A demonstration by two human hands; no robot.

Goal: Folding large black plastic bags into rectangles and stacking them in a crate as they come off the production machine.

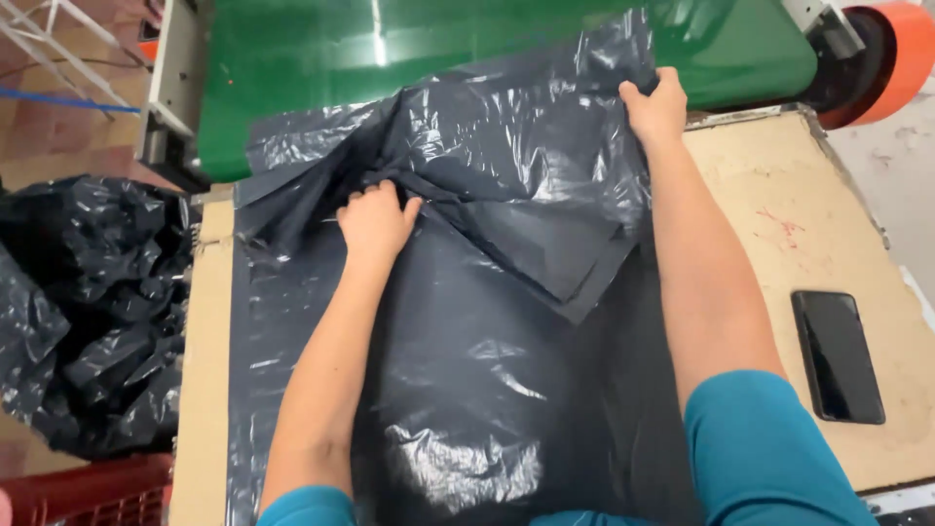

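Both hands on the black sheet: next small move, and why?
Probably draw the right hand back toward the body, carrying the pinched far edge of the black plastic sheet over. The left hand already presses flat at the crumpled fold, so it can anchor while the loose bunched layer gets laid smooth.

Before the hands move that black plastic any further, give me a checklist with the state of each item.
1. Right hand has a grip on the black plastic sheet: ok, fingers closed on its far edge.
2. Left hand is on the sheet: ok, it presses on a crumpled fold; whether it pinches it, cannot tell.
3. Sheet lies flat: not ok, the far part is bunched and folded over.
4. Phone is off the plastic: ok, it lies apart on the bare table top.
5. Sheet is off the green conveyor belt: not ok, its far edge overlaps the belt.
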